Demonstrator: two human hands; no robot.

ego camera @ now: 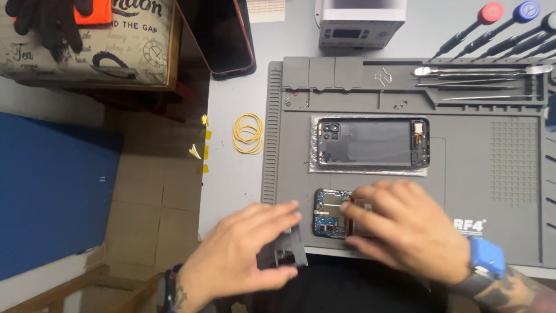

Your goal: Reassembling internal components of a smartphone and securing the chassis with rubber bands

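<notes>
Hands [324,237] hold opened phone [331,213] over grey mat [492,191].

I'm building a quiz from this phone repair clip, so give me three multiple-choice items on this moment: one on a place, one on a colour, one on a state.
1. Where do the rubber bands lie?
A. On the table left of the grey mat
B. On the phone frame
C. Under the right hand

2. What colour is the watch on the right wrist?
A. Red
B. Blue
C. Yellow

3. What state is the phone under the right hand in?
A. Closed, screen lit
B. Wrapped in a box
C. Opened, its circuit board showing

Answers:
1 A: the yellow loops sit on the pale table beside the mat's left edge.
2 B: the watch is plainly blue.
3 C: blue and metal board parts show, and a separate phone frame lies further up the mat. The left hand holds a grey plastic part.
</notes>
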